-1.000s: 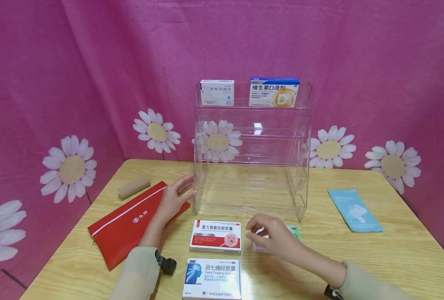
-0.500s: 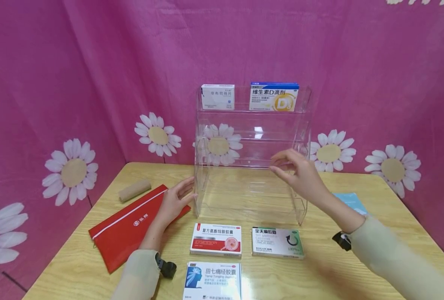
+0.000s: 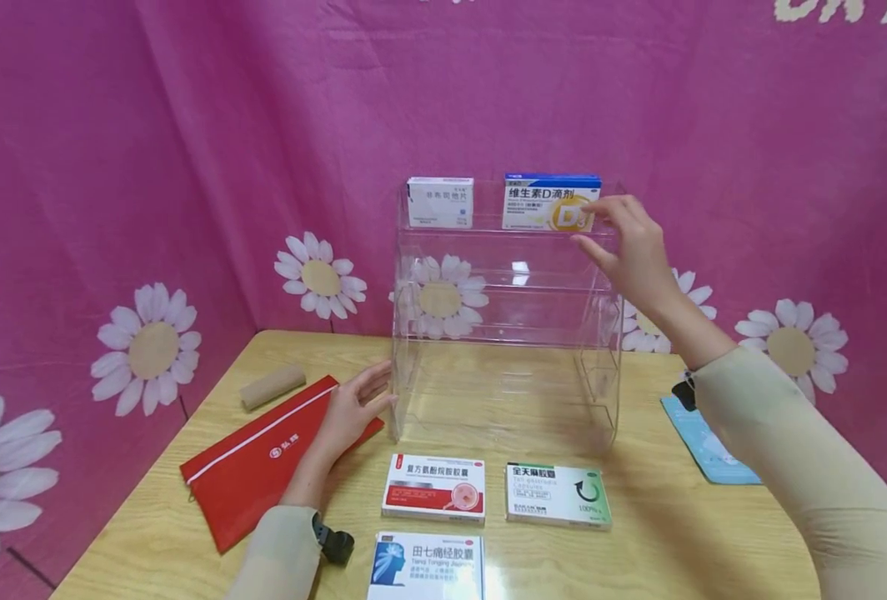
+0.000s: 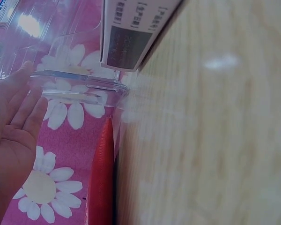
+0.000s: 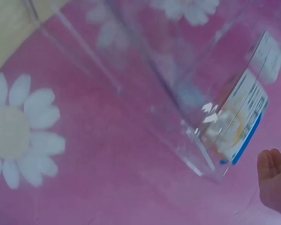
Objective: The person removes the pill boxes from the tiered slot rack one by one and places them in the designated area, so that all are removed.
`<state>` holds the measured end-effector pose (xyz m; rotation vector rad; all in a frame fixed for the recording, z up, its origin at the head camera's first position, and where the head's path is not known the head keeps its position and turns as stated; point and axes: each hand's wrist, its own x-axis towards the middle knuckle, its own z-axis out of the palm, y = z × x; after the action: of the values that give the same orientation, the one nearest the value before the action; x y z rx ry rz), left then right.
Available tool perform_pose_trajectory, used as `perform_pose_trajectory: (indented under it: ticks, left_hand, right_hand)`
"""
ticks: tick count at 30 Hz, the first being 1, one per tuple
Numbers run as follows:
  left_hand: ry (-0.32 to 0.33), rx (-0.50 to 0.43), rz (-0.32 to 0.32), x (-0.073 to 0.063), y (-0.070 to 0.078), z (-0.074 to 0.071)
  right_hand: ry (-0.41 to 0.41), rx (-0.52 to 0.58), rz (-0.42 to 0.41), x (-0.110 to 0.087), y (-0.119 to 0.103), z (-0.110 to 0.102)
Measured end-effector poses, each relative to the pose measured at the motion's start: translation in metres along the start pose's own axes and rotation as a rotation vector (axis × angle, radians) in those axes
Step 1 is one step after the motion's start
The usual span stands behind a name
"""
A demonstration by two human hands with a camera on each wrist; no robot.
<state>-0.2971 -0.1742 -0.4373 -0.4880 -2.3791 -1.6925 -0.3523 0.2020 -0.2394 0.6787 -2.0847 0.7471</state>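
A clear acrylic display rack (image 3: pixel 503 333) stands on the table, its tiers stepped. Fingers of my left hand (image 3: pixel 349 412) lie against its left side; in the left wrist view that palm (image 4: pixel 11 150) faces the camera with extended fingers. My right hand (image 3: pixel 638 258) is raised at the top tier with thumb and fingers parted, holding nothing. Its fingertips overlap the right edge of the vitamin D drops box (image 3: pixel 541 204), and the right wrist view shows a gap between hand and box (image 5: pixel 241 117). A small white medicine box (image 3: pixel 440 204) stands left on that tier.
Lying before the rack are a red-and-white capsule box (image 3: pixel 433 489), a green-and-white capsule box (image 3: pixel 558 497) and a blue-and-white one (image 3: pixel 426 571). A red zip pouch (image 3: pixel 263 458) and brown roll (image 3: pixel 273 387) lie left, a light-blue packet (image 3: pixel 702 442) right.
From over the green-and-white box, my right hand has risen to the vitamin D box on the top tier. My left hand has stayed at the rack's side.
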Motion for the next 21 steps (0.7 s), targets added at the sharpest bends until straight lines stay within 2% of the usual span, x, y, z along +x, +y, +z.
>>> perform_pose_trajectory:
  ticks: [6, 14, 21]
  left_hand:
    - [-0.006, -0.002, -0.012, -0.001, 0.0, -0.001]
    - [-0.004, -0.002, 0.001, -0.001, 0.0, -0.001]
    - [-0.004, -0.007, 0.001, 0.0, 0.0, -0.001]
  right_hand:
    - [-0.03, -0.094, 0.084, 0.031, 0.016, -0.004]
    - [-0.192, -0.213, 0.21, 0.058, 0.027, -0.006]
    - [-0.324, -0.248, 0.267, 0.067, 0.033, 0.0]
